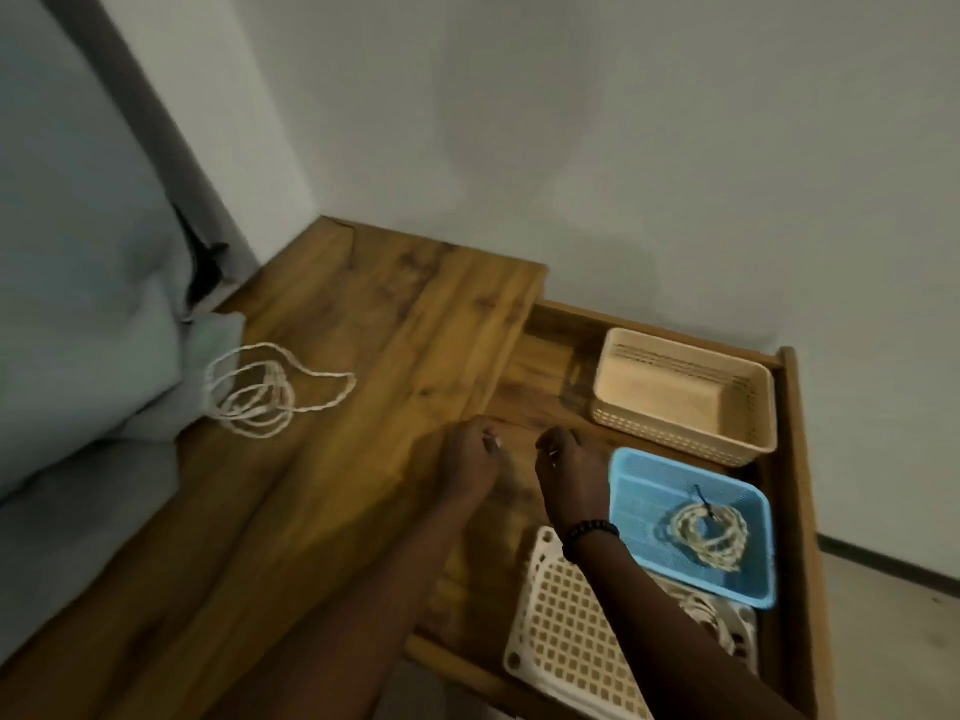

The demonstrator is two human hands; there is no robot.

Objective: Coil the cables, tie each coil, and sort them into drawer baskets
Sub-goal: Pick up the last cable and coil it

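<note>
A loose white cable [265, 392] lies in uneven loops on the wooden desktop [363, 324] at the left. An open drawer [800, 459] holds three baskets. The blue basket [639, 475] contains a coiled cable [709, 532] bound with a dark tie. The beige basket [680, 439] behind it looks empty. The white lattice basket [566, 636] in front holds a cable part hidden by my right arm. My left hand [467, 459] and my right hand [569, 470] hover over the drawer's left part with fingers curled; something small and thin may be pinched between them, too blurred to tell.
Grey bedding [78, 356] presses against the desktop's left edge, touching the loose cable. A pale wall [623, 148] rises right behind the desk and drawer. A strip of floor [893, 641] shows at the right of the drawer.
</note>
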